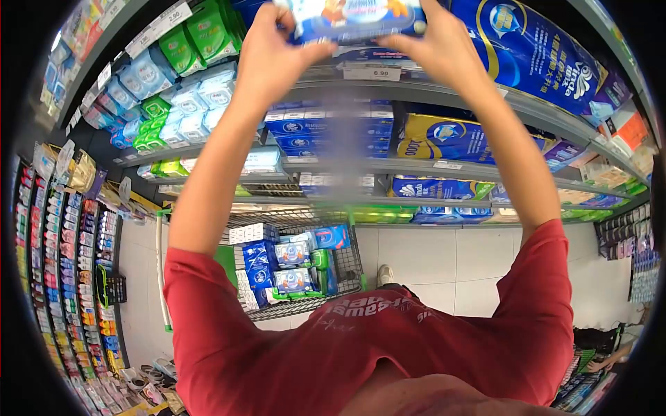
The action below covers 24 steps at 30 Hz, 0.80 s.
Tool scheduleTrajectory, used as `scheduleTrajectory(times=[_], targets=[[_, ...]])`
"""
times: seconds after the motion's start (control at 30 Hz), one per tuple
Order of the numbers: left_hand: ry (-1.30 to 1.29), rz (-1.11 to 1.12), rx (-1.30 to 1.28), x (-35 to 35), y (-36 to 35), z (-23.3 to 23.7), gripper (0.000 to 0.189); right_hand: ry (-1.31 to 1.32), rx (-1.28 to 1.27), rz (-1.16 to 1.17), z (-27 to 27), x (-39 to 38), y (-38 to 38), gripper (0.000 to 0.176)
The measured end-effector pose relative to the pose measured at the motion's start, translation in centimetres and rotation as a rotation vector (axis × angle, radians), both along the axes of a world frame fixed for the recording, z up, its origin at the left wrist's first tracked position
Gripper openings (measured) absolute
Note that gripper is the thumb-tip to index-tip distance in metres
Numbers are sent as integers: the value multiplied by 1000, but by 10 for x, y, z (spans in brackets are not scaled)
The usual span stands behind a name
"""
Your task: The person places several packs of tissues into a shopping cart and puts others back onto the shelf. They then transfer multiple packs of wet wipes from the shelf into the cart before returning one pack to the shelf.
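We hold both arms up high in front of a shop shelf (423,89). Our left hand (274,54) grips the left end of a blue and white pack (357,17), and our right hand (444,48) grips the right end. Both hands are closed around it, with the fingers on top and the thumbs below. The pack is flat and up at the very top of our view, just above the shelf edge, and part of it is cut off, so we cannot read it. A white price tag (372,73) that says 6.90 sits on the shelf edge right under the pack. To the right of our right hand lies a big blue bag (538,48) with white letters. Below it, on the next shelf down, is a yellow and blue bag (451,135). To the left of our left hand are green packs (201,35) and pale blue packs (208,90). Between our arms, down on the white floor (444,267), stands a wire cart (349,260). In the cart are more blue packs (291,281), stacked close together. Far left is a rack (69,277) of small things in rows. Our red shirt (361,347) fills the bottom.
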<state>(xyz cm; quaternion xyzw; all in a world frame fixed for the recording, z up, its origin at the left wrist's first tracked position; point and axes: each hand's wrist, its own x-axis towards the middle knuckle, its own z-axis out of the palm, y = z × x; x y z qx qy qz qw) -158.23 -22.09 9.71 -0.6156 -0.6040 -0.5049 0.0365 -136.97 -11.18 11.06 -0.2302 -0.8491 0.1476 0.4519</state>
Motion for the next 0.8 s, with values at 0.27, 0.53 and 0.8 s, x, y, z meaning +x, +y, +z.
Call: scheduleTrajectory(times=[0.27, 0.53, 0.8], targets=[[-309, -106, -153, 3, 117, 30, 35, -452, 149, -437, 32, -23, 70, 33], [-217, 124, -170, -13, 158, 16, 35, -528, 404, -471, 19, -57, 112, 16], [60, 414, -252, -25, 170, 7, 32, -844, 56, -350, 27, -67, 133, 21]])
